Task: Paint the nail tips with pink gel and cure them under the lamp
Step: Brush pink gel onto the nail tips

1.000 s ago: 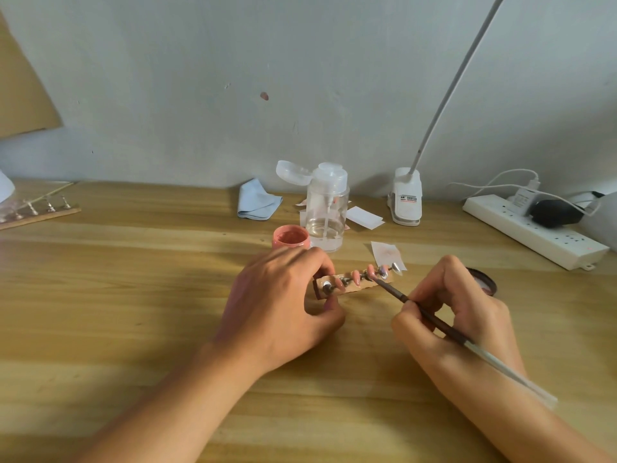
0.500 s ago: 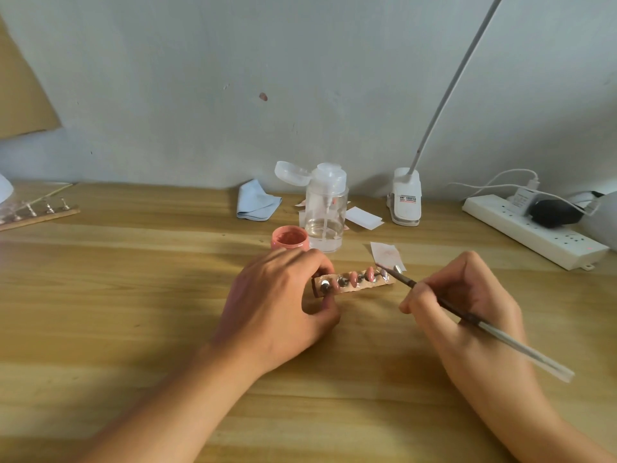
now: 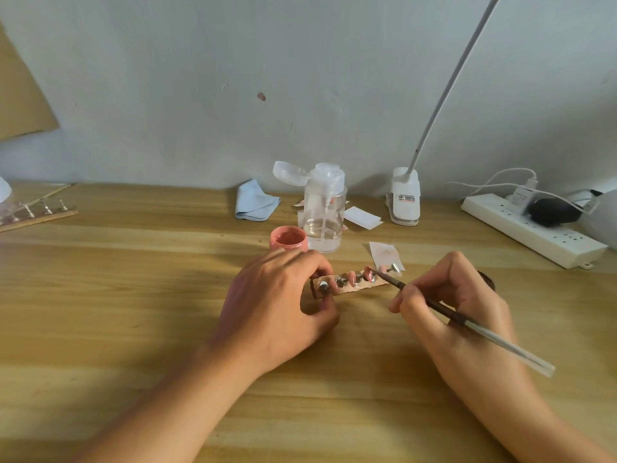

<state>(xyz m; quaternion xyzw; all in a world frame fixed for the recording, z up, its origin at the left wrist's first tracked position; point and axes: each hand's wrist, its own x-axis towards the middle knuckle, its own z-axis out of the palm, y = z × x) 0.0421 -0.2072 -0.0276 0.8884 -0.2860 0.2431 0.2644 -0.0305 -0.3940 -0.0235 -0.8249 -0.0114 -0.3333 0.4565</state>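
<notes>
The brush [image 3: 494,339], gripped in the right hand [image 3: 450,302], has swung back from the paper [image 3: 384,253] onto a nail tip [image 3: 368,273] near the 3 o'clock end of the strip [image 3: 347,289]. The left hand [image 3: 277,305] pinches its 9 o'clock end on the tabletop [image 3: 133,295]. Painting seems to be resuming.

Dial centred on the nail-tip strip [image 3: 354,287], twelve at the wall. It lies on the table [image 3: 133,312]. The left hand [image 3: 277,309] comes in from eight and pinches its near-left end. The right hand [image 3: 457,305] sits between three and four, holding the brush [image 3: 467,320], whose tip meets the tips near the strip's right end.

At eleven is the gel jar [image 3: 288,238], just behind the left fingers, with the pump bottle [image 3: 324,215] right beside it toward twelve. The cloth [image 3: 255,202] is farther out, near the wall. A paper slip [image 3: 384,253] lies at one, just behind the strip, with the lamp clip [image 3: 404,202] beyond it. The power strip [image 3: 531,228] is at two. A second rack [image 3: 36,213] is way out toward ten, at the table's edge.
</notes>
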